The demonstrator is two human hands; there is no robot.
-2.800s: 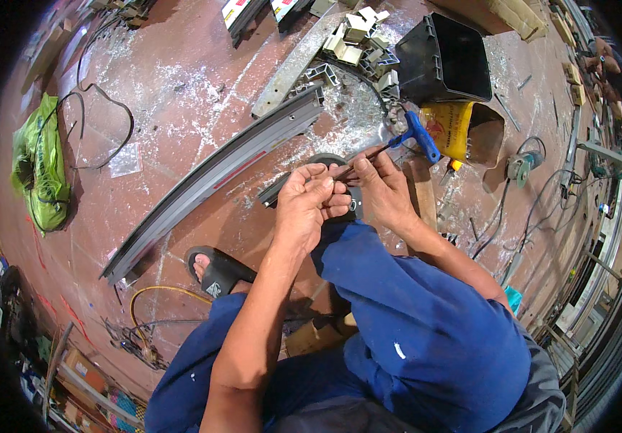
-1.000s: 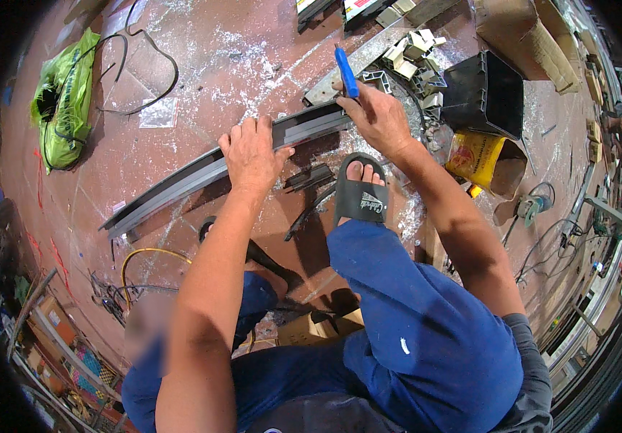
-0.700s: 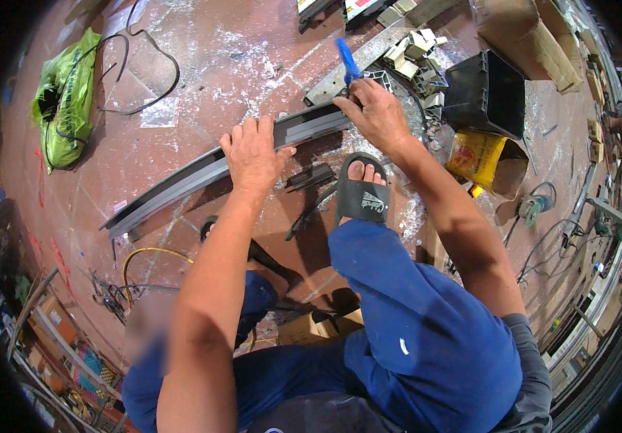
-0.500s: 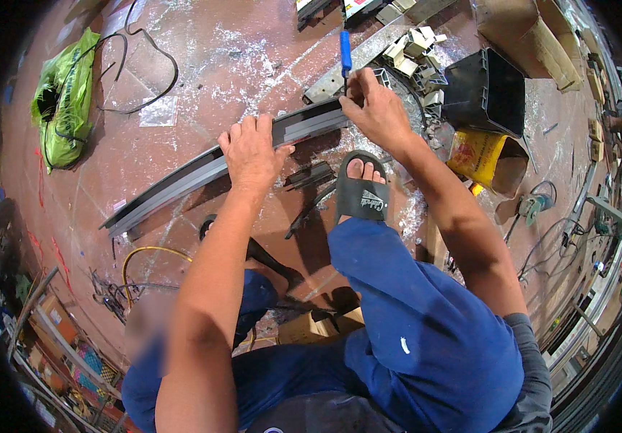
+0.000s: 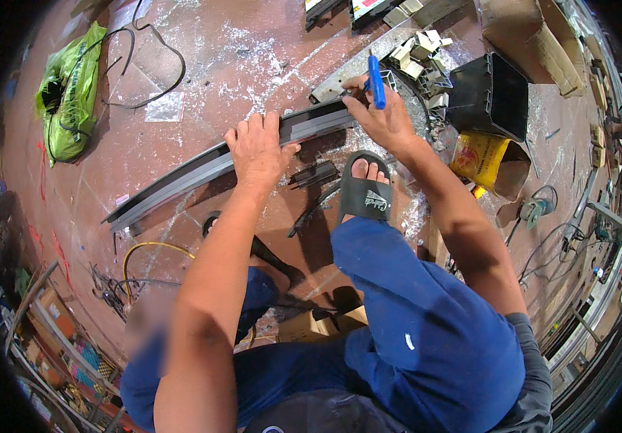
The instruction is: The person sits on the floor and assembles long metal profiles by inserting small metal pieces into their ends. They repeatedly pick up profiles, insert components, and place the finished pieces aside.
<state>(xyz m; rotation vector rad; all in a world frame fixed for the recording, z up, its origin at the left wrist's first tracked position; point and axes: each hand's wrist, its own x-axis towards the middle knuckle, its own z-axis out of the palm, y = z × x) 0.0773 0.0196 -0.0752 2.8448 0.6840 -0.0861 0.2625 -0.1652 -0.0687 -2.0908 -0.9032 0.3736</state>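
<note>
A long dark grey metal profile (image 5: 181, 182) lies slantwise in front of me, raised a little toward its right end. My left hand (image 5: 260, 151) is closed over its middle, fingers across the far edge and thumb on the near side. At the right end, my right hand (image 5: 383, 119) has its thumb and index finger pinched at the profile's tip. The same hand holds a slim blue-handled tool (image 5: 376, 83), its short dark tip pointing away from me; whether it is a screwdriver cannot be made out.
Cut metal pieces (image 5: 419, 54) are heaped beyond my right hand, beside a black bin (image 5: 488, 94) and a yellow bag (image 5: 480, 155). A green bag (image 5: 71, 94) and black cable lie far left. My sandalled foot (image 5: 365, 187) stands just below the profile. White shavings litter the tiled floor.
The blue-handled tool has turned over in my right hand: its handle stood upright beyond the fingers and now lies back over them, tip away. My left hand keeps its place on the profile.
</note>
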